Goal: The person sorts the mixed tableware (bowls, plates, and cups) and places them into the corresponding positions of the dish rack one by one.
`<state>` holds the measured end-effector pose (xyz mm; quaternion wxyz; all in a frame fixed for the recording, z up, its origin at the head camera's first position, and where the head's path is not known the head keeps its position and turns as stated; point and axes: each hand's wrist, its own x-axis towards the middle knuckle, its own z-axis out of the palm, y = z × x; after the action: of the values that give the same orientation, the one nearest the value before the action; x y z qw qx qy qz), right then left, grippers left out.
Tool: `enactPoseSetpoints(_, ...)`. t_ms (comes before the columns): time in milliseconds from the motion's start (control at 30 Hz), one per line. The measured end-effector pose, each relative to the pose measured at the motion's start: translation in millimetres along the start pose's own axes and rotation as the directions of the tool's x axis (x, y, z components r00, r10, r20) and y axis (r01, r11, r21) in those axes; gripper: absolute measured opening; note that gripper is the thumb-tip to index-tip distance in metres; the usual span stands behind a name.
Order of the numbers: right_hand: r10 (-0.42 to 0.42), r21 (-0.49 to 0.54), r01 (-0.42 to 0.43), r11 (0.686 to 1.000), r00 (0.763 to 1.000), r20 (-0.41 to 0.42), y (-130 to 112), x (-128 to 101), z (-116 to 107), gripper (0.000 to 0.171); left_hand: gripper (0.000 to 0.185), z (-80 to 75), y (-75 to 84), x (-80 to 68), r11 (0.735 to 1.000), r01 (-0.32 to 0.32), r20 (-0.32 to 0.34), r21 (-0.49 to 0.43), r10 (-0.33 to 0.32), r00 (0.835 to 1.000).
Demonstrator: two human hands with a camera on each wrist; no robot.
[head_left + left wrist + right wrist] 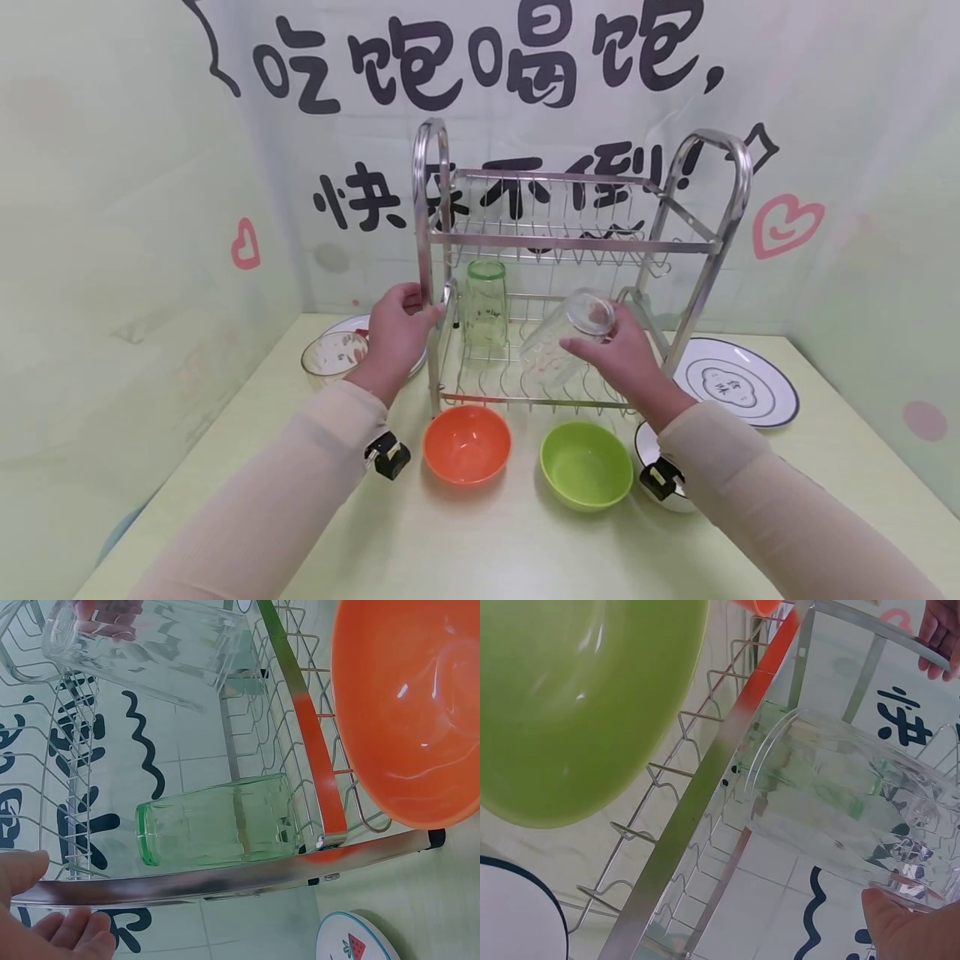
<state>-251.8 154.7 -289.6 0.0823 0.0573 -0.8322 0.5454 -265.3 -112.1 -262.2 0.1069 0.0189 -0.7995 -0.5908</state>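
Note:
My left hand (399, 337) grips the left upright of a two-tier metal dish rack (577, 243), thumb on one side and fingers on the other. My right hand (626, 354) holds a clear drinking glass (551, 346) near its base. The glass is tilted, its mouth pointing down and left, above the rack's lower tier. To its left, a green glass (486, 312) stands on that tier beside the left upright. In the right wrist view the clear glass (832, 802) overlaps the green one, and only my right thumb (911, 922) shows clearly.
An orange bowl (467, 446) and a green bowl (587, 467) sit before the rack, with a white bowl (678, 500) partly behind my right wrist. A white oval plate (772, 392) lies at right. At left are an amber-tinted glass bowl (333, 354) and a partly hidden plate (348, 322).

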Motion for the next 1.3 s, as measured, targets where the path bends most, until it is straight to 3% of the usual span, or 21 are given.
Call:
enactPoseSetpoints(333, 0.008, -0.029, -0.008, 1.000, 1.000, 0.002, 3, 8, 13, 0.068, 0.028, 2.1, 0.3, 2.8, 0.996, -0.025, -0.006, 0.090, 0.026, 1.000)
enactPoseSetpoints(533, 0.019, -0.019, -0.019, 1.000, 0.999, 0.029, 5, 12, 16, 0.067, 0.027, 1.4, -0.2, 1.7, 0.998, -0.006, -0.001, 0.063, 0.006, 1.000)
enactPoseSetpoints(1100, 0.075, -0.153, -0.063, 0.986, 0.995, 0.072, 3, 26, 27, 0.078, 0.022, -0.8, -1.1, 0.8, 0.999, 0.007, 0.035, 0.051, -0.009, 0.999)
enactPoseSetpoints(1300, 0.116, -0.169, -0.098, 0.981, 0.988, 0.101, 2, 28, 30, 0.078, 0.020, 0.1, -0.3, 2.2, 0.998, -0.026, 0.023, 0.051, 0.025, 0.999)
